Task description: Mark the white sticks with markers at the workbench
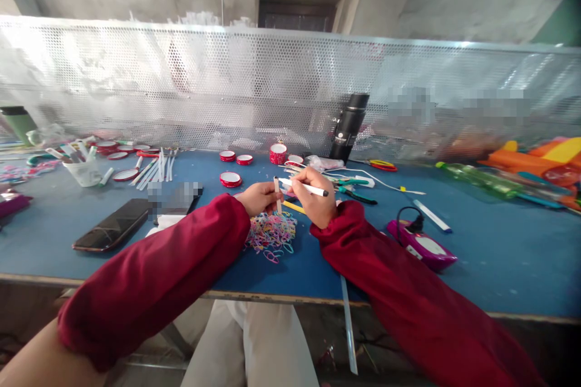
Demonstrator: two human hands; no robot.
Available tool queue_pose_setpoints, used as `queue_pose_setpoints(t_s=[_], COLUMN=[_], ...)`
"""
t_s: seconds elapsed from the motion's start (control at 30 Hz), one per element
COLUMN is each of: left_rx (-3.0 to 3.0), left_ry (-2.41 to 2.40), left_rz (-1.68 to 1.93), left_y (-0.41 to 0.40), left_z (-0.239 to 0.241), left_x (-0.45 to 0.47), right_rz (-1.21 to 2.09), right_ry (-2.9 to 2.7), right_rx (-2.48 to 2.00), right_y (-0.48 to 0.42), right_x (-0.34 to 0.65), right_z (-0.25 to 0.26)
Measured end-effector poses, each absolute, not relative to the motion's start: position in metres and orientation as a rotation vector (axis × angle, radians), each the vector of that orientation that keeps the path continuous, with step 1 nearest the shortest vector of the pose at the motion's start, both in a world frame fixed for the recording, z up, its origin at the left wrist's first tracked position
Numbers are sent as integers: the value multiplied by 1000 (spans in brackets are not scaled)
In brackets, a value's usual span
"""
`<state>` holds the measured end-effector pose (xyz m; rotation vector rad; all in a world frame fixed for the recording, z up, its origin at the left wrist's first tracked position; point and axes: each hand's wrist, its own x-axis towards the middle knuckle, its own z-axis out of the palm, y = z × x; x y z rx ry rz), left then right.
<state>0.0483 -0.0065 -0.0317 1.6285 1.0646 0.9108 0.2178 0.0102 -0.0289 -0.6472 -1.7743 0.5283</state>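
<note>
My left hand pinches a narrow pale flat stick that stands upright and has a dark mark at its top end. In my right hand is a white marker pen, its black end pointing right and its tip close to the top of the stick. Whether the tip touches the stick I cannot tell. Just below both hands lies a heap of small colourful rubber bands. A yellow stick rests behind the heap, partly hidden by my right hand.
Left of my hands are a phone, a white cup of markers and several white sticks. Red tins, a black flask and pliers stand or lie behind. A purple glue gun-like device sits right.
</note>
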Motion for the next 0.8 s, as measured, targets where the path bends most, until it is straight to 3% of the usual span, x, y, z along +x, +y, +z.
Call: queue_pose_setpoints(t_s=[0.8], left_rx=[1620], left_ry=[1061], left_rz=[910], left_y=[-7], left_z=[-31], left_x=[48], right_rz=[515], right_ry=[-1785], right_rx=[-633], right_y=[10], right_x=[218], right_z=[-27])
